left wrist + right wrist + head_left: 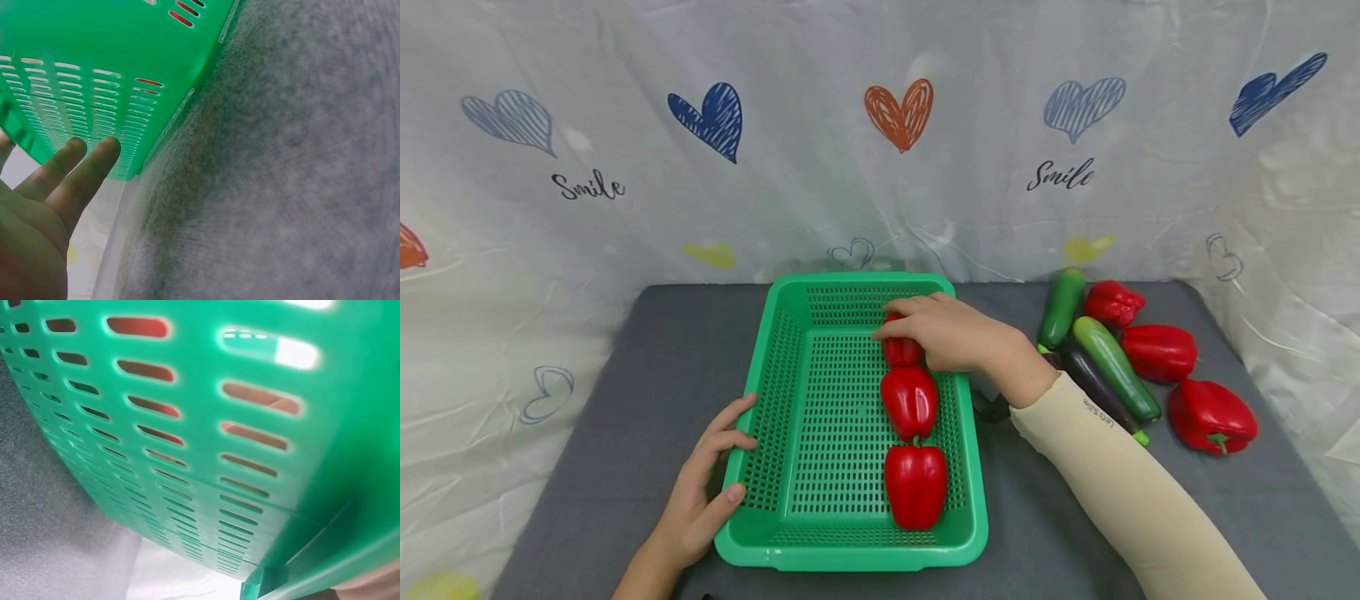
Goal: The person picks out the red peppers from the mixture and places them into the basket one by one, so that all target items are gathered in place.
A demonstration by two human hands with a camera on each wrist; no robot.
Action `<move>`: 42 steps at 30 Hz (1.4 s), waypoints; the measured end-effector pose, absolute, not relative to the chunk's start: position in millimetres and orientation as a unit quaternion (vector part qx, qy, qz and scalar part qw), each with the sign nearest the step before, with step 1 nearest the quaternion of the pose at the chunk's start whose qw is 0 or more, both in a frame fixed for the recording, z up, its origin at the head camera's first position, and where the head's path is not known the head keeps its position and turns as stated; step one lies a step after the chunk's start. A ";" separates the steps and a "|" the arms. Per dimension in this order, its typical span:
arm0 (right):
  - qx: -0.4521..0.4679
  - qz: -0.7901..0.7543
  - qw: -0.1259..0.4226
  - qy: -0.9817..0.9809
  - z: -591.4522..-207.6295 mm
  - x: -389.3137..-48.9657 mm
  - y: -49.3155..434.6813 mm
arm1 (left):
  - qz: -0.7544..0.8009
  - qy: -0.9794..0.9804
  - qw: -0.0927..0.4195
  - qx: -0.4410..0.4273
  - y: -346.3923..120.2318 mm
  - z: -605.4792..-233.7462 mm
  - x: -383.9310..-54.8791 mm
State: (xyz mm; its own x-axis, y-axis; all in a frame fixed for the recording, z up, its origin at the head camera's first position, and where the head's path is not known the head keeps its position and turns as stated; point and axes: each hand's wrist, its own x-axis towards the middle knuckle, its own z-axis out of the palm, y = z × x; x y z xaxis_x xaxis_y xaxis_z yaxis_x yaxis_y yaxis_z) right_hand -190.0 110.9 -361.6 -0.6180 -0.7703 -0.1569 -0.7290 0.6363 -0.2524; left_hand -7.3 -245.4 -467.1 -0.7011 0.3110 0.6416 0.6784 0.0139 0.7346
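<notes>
item: basket [850,560], green plastic, slotted walls and floor, lengthwise on a grey-covered table [662,358].

contents: three red peppers in a line along the basket's right side. far pepper [901,353], partly covered by fingers, near the far right corner; middle pepper [910,404], glossy, just in front of it; near pepper [916,490], stem pointing to the middle one. red also shows through the wall slots in both wrist views.

right hand [953,335]: reaches in over the right rim, fingers curved down and grasping the far pepper; the basket wall hides most of this hand in the right wrist view. cream sleeve [1138,492], small dark lettering at the cuff.

left hand [694,504]: released, grasping nothing; fingers extended against the outside of the basket's left wall, thumb at the rim near the close left corner.

right of the basket, a group on the table: three red peppers in a slanting row, being back pepper [1115,305], centre pepper [1159,353] and front pepper [1212,417]; dark green vegetable [1063,308], long; lighter green vegetable [1117,368], long, lying beside a dark purple eggplant [1097,385].

backdrop: pale curtain [805,183], printed with hearts and "smile".
</notes>
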 end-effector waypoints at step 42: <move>-0.380 -0.273 0.065 0.882 -357.3 -174.2 145.2 | -0.606 -0.694 0.151 -0.359 -245.0 -466.2 -7.1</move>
